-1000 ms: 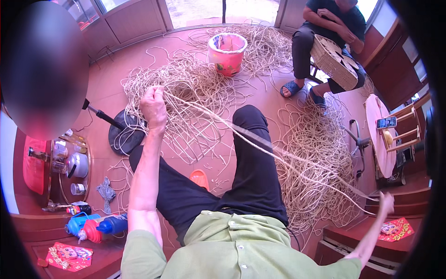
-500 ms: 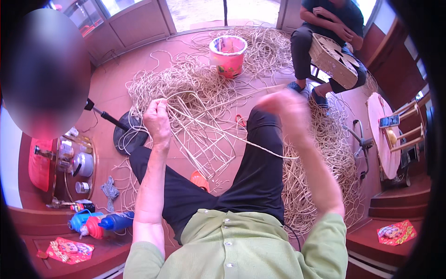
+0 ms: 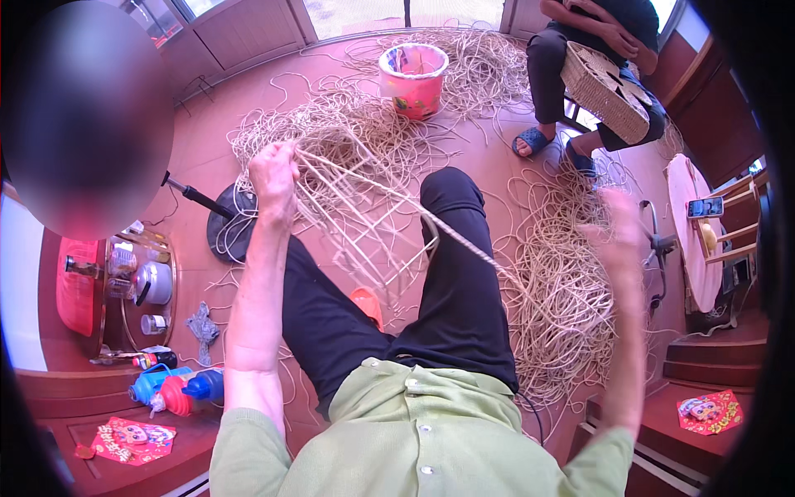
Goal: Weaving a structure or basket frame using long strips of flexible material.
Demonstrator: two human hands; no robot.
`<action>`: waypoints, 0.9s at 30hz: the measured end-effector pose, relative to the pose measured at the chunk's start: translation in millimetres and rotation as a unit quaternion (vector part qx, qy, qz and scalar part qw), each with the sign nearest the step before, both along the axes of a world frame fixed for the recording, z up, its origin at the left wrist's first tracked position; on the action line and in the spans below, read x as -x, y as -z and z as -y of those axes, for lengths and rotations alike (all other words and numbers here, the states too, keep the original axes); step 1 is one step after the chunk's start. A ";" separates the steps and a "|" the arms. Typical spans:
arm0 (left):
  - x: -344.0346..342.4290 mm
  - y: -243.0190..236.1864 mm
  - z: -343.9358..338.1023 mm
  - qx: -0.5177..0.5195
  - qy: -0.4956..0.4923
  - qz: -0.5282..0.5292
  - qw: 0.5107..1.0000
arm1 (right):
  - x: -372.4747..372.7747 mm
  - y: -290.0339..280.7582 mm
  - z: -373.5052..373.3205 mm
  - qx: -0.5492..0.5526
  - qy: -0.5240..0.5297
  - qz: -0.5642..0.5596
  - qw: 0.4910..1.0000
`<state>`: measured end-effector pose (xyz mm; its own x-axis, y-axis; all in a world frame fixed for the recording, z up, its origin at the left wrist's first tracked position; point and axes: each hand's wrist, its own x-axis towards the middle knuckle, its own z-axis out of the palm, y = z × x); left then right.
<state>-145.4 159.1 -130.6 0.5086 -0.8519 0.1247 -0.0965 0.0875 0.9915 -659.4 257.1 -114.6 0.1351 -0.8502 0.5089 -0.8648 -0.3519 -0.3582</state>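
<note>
My left hand (image 3: 272, 176) is closed on one corner of a light, open lattice frame (image 3: 364, 240) of thin cream rods, partly wrapped in cord. The frame hangs tilted between my knees, its lower part blurred. From beside my left hand a pale twisted cord (image 3: 464, 240) runs taut over my right thigh toward the right. My right hand (image 3: 614, 228) is raised far out on the right, above a big heap of loose cord (image 3: 555, 306). Motion smears its fingers, so whether it holds anything does not show.
More loose cord (image 3: 290, 132) lies beyond my knees, around a pink bucket (image 3: 416, 95). At the far right sits another person holding a woven piece (image 3: 609, 95). A black round stand base (image 3: 232, 228) is on the left; a round pink stool top (image 3: 691, 248) leans right.
My right hand has swung outward to the right, and the cord now stretches straighter across my thigh. My left hand and the frame have risen slightly in view.
</note>
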 end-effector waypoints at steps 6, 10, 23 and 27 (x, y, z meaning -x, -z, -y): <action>-47.5 -18.7 22.6 0.016 0.045 -0.033 0.998 | -197.7 27.2 25.6 -0.080 -0.208 0.036 0.974; -75.7 -5.6 30.1 0.005 0.091 -0.073 0.993 | -223.4 26.3 8.4 -0.044 -0.276 0.074 0.957; -30.0 -31.2 -20.7 -0.011 0.142 0.284 0.948 | -287.8 67.7 -57.2 -0.072 -0.416 0.075 0.903; -27.6 -23.6 -45.5 0.027 0.150 0.343 0.927 | -283.4 66.9 -57.6 -0.075 -0.427 0.034 0.901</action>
